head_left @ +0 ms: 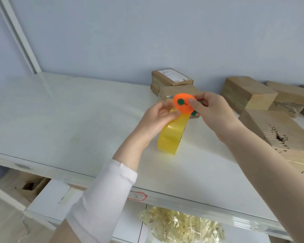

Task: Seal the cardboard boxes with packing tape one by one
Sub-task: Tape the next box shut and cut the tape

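Tape roll (170, 135), yellow, stands on edge over the middle of the table (77, 111); contact with the surface is unclear. Left hand (158, 118) pinches the roll's top, fingers (172, 114) curled onto the tape. Right hand (212, 111) grips the orange cutter (182, 104) at the roll's top, thumb across its face, fingers clamped behind. Cardboard boxes (244, 92) are piled far right, stacked pair (172, 78) sits behind the hands, and nearest box (279, 135) lies beside the right forearm.
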Motion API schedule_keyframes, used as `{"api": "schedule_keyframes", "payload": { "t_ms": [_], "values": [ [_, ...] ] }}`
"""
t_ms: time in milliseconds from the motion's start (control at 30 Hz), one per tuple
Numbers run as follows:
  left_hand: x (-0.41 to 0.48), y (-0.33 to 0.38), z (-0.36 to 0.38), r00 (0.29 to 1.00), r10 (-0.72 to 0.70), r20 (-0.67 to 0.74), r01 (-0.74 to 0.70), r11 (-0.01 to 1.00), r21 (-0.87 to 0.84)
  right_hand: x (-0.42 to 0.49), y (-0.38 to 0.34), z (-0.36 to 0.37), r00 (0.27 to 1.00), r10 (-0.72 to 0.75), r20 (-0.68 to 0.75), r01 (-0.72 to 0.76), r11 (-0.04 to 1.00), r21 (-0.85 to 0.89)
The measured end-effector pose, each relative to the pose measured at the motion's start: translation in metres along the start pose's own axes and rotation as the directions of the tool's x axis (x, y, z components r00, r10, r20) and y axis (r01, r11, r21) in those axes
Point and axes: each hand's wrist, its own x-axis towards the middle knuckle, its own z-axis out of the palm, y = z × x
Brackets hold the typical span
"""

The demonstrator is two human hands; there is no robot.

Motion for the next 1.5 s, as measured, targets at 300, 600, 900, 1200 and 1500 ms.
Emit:
{"api": "schedule_keyframes", "payload": {
  "t_ms": [300,600,900,1200,1500],
  "values": [
    [0.003,0.016,0.039,0.968,0.187,-0.165,-0.156,0.971,0.182,-0.024,0.003,-0.007,0.908,-0.304,-0.289,0.258,0.948,-0.187],
    [-0.004,0.066,0.116,0.877,0.448,-0.173,-0.391,0.875,0.285,-0.027,-0.016,-0.081,0.867,0.031,-0.498,0.032,0.992,0.118],
    [0.005,0.092,0.186,0.837,0.517,-0.179,-0.465,0.845,0.263,-0.028,-0.008,-0.175,0.776,0.399,-0.489,0.082,0.704,0.706],
    [0.019,0.098,0.205,0.925,0.328,-0.193,-0.310,0.944,0.117,-0.054,0.118,-0.228,0.780,0.522,-0.345,-0.352,0.823,0.446],
    [0.028,0.089,0.209,0.942,0.259,-0.213,-0.249,0.966,0.076,-0.054,0.176,-0.216,0.841,0.380,-0.385,-0.516,0.777,-0.361]
  ]
}}
